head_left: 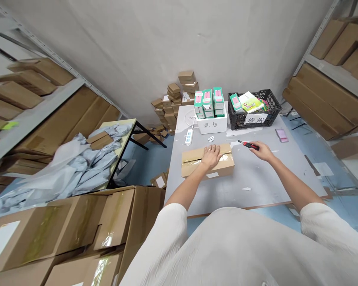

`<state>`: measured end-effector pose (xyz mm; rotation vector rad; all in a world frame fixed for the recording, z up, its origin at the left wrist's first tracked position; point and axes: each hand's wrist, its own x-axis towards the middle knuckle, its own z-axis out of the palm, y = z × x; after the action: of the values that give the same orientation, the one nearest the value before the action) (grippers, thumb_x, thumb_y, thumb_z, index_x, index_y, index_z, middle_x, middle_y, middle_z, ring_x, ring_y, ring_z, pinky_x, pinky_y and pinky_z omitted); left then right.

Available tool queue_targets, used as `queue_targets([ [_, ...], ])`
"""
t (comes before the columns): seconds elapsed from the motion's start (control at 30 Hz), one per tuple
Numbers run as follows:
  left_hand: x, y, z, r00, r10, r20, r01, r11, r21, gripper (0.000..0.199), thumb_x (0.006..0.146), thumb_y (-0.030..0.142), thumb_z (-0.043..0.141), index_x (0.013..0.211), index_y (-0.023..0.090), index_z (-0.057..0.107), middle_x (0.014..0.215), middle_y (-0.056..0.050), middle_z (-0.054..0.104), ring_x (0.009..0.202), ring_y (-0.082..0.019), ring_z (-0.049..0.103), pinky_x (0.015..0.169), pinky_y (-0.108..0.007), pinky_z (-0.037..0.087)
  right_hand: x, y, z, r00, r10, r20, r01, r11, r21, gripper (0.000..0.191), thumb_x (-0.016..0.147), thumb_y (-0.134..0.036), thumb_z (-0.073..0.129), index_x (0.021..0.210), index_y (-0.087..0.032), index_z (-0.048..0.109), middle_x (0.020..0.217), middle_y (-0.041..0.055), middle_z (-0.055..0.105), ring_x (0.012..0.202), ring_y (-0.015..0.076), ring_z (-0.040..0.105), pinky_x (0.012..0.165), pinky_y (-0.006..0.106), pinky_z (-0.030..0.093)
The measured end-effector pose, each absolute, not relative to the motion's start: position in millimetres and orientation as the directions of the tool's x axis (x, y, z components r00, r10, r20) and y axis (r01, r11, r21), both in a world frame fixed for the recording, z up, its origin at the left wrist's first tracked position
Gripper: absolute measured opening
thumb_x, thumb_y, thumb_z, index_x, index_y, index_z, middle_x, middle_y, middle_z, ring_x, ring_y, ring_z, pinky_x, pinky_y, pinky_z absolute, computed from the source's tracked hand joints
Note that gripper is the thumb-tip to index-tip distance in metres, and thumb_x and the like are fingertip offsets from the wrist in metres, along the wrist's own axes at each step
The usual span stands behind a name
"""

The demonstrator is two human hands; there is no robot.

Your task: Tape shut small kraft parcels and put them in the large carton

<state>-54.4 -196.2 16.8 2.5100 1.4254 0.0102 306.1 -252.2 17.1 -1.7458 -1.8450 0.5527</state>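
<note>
A long cardboard box point(188, 170) lies on the grey table point(259, 186), with a dark gap along its top seam and shiny tape at its right end. My left hand point(211, 156) rests on top of the box, fingers stretched out and holding nothing. To the right of the box, my right hand point(262, 151) is closed round a red and black utility knife point(250, 145). The blade points left, above the table and apart from the box. Behind the box lies a small black-and-white round piece point(211, 139).
At the table's back stand a white bin point(211, 125) of green boxes and a black crate point(250, 120) with a booklet point(250, 102). A power strip point(189, 136) lies left, a purple pack point(282, 135) right. Large cartons point(146, 214) crowd my left side.
</note>
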Motion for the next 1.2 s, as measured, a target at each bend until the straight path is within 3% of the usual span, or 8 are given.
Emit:
queue_targets([
  [0.27,-52.3,-205.9,20.4,0.49,0.867,-0.092,0.842,-0.444,0.307,0.062,0.106,0.045,0.046,0.165,0.022,0.046,0.182,-0.015,0.029,0.171,-0.035,0.017,0.138,-0.06,0.011,286.0,-251.2,-0.3,0.05,0.998,0.036,0.761,-0.015,-0.648,0.036,0.091,-0.032,0.067,0.124,-0.024,0.079,0.12,0.0104,0.078,0.112,0.0313,0.071,0.106,0.045,0.055],
  [0.47,-61.8,-242.9,18.6,0.49,0.872,-0.005,0.825,-0.462,0.327,0.057,0.107,0.046,0.048,0.16,0.026,0.05,0.17,-0.015,0.047,0.161,-0.032,0.036,0.137,-0.054,0.022,290.0,-262.7,-32.7,0.138,0.99,-0.031,0.752,-0.125,-0.647,0.04,0.087,-0.036,0.069,0.123,-0.02,0.077,0.122,0.0128,0.076,0.107,0.0298,0.071,0.103,0.044,0.056],
  [0.73,-66.5,-262.1,10.8,0.485,0.874,-0.026,0.827,-0.448,0.34,0.059,0.11,0.042,0.043,0.167,0.024,0.042,0.174,-0.016,0.042,0.164,-0.033,0.034,0.138,-0.055,0.019,309.4,-280.3,-91.1,0.316,0.94,-0.129,0.811,-0.338,-0.478,0.034,0.089,-0.045,0.07,0.113,-0.022,0.076,0.112,0.0135,0.076,0.104,0.0301,0.07,0.089,0.037,0.055],
  [0.9,-71.6,-272.5,-1.9,0.485,0.872,0.067,0.815,-0.479,0.326,0.059,0.111,0.042,0.043,0.166,0.022,0.045,0.171,-0.018,0.045,0.161,-0.035,0.037,0.137,-0.058,0.021,309.3,-288.4,-120.5,0.449,0.845,-0.29,0.774,-0.53,-0.347,0.035,0.094,-0.04,0.068,0.121,-0.02,0.071,0.128,0.0171,0.073,0.118,0.0316,0.068,0.086,0.034,0.052],
  [1.07,-75.4,-277.6,-6.0,0.477,0.873,0.102,0.819,-0.484,0.309,0.061,0.11,0.042,0.043,0.169,0.025,0.042,0.17,-0.016,0.047,0.161,-0.035,0.039,0.136,-0.059,0.022,300.1,-288.4,-143.0,0.474,0.761,-0.443,0.717,-0.625,-0.308,0.033,0.094,-0.037,0.069,0.123,-0.021,0.067,0.131,0.0165,0.072,0.117,0.0316,0.071,0.083,0.034,0.052],
  [1.2,-77.7,-278.5,-5.3,0.472,0.876,0.097,0.826,-0.478,0.299,0.06,0.11,0.042,0.044,0.167,0.023,0.044,0.171,-0.017,0.046,0.161,-0.035,0.039,0.137,-0.058,0.021,296.0,-281.9,-161.6,0.464,0.751,-0.47,0.708,-0.633,-0.313,0.032,0.094,-0.038,0.07,0.121,-0.021,0.065,0.13,0.0178,0.071,0.116,0.0334,0.071,0.085,0.038,0.053],
])
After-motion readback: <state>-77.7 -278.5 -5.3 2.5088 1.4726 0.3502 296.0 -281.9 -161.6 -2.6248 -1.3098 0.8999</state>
